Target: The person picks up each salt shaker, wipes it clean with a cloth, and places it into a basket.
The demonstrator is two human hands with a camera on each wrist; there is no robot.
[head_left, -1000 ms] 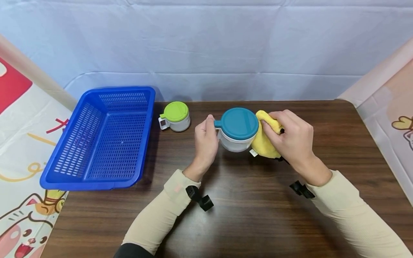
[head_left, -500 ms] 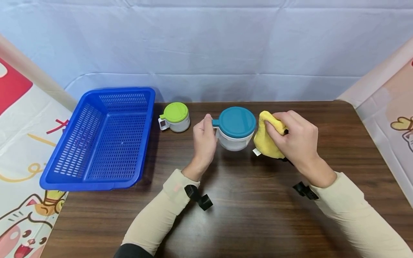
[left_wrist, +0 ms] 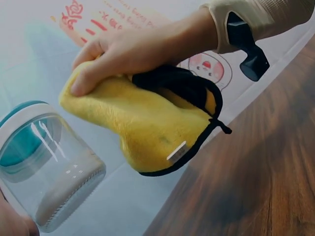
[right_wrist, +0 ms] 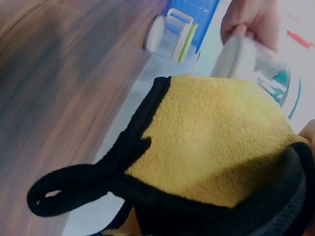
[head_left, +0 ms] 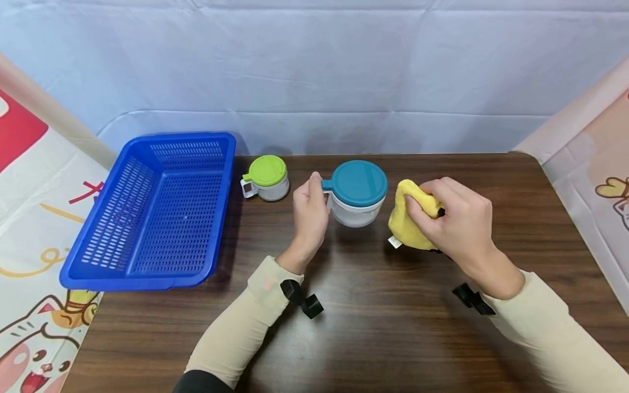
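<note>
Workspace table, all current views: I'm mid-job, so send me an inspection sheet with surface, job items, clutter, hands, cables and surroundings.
Surface: dark wood-grain table, with a glossy reflection.
Job items: teal-lidded jar, lid on; black-edged yellow cloth, apart from the jar.
Clutter: green-lidded jar, upright beside the blue basket.
Hands: left hand holds the teal-lidded jar; right hand grips the cloth.
Cables: nothing seen.
Surroundings: pale backdrop behind; cartoon-printed sheet at left.
</note>
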